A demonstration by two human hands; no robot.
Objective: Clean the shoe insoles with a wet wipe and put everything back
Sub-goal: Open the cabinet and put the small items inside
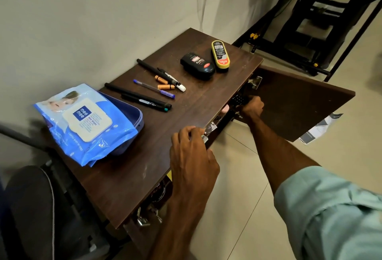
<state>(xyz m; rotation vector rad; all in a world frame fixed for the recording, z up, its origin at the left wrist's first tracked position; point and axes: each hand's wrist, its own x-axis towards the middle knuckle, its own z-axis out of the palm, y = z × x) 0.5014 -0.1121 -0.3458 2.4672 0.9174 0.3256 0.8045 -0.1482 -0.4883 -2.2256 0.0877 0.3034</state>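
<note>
Two hands work at the front edge of the cabinet top (186, 104). The left hand (192, 154) curls its fingers, pressed together, over that edge. The right hand (251, 108) reaches under the top and grips a dark treaded item (238, 100); what this item is cannot be told. The cabinet door (299, 102) stands swung wide at the top's right end, over tiled floor (258, 177). The wet wipes pack (86, 123) rests on a blue tray (135, 118) at the top's left end. Pens (144, 100) lie mid-top, near the wall.
</note>
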